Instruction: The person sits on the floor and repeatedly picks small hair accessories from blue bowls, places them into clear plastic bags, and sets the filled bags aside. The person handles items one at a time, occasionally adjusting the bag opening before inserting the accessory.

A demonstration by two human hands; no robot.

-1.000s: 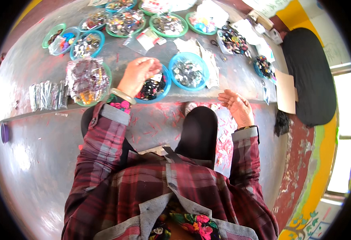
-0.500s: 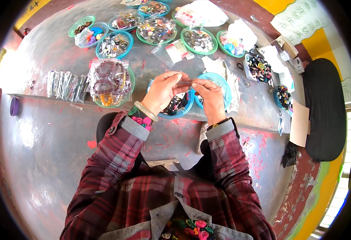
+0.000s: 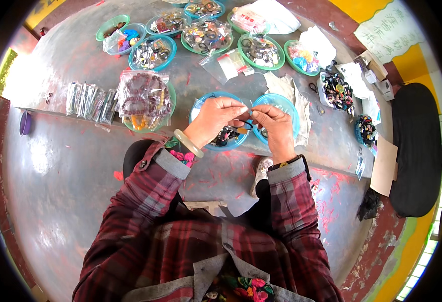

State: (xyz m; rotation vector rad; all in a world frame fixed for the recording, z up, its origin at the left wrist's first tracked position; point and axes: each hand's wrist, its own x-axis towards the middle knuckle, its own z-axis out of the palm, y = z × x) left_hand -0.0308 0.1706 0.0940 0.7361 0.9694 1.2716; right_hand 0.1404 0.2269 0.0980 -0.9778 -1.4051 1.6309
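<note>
Handling a small dark loop [image 3: 250,124], apparently clamped by the fingertips of left hand [image 3: 213,120] and right hand [image 3: 277,127] over blue bowls [image 3: 296,120] above frame centre, seems the step in hand, and a steady pinch is likely called for next.

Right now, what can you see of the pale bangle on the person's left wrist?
The bangle is one pale cream ring, plain, smooth-looking and slightly glossy; I can't tell its material. It circles the left wrist, slanting in the picture, between the left hand and a floral inner sleeve. The wrist hides its underside.
</note>
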